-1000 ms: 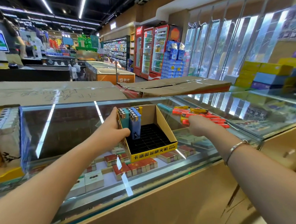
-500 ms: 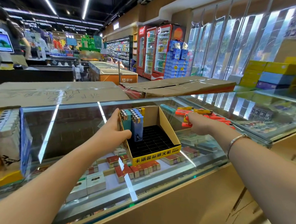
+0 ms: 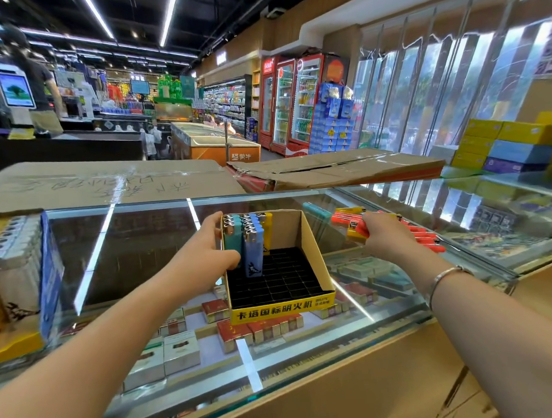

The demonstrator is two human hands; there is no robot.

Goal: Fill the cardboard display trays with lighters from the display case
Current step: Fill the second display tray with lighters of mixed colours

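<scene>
The left hand [image 3: 203,257] grips the left wall of the cardboard tray [image 3: 315,254], thumb curled inside against a teal lighter [image 3: 231,240]. The right hand [image 3: 384,235] pinches an orange lighter and a yellow lighter [image 3: 354,232] from a loose pile of orange lighters [image 3: 426,236] at the tray's 3 o'clock, their long axes lying flat across the glass tabletop [image 3: 136,248], running roughly 10 to 4 o'clock. In the tray, teal, blue lighters [image 3: 253,251] and one yellow one stand upright, metal heads up, filling the far-left corner at 11 o'clock; the other slots of the black grid insert [image 3: 281,282] are open. The tray's yellow front lip [image 3: 283,309] carries bold black Chinese lettering. Under the glass lie red and white cigarette packs [image 3: 258,329]. A bracelet [image 3: 444,278] circles the right wrist.
</scene>
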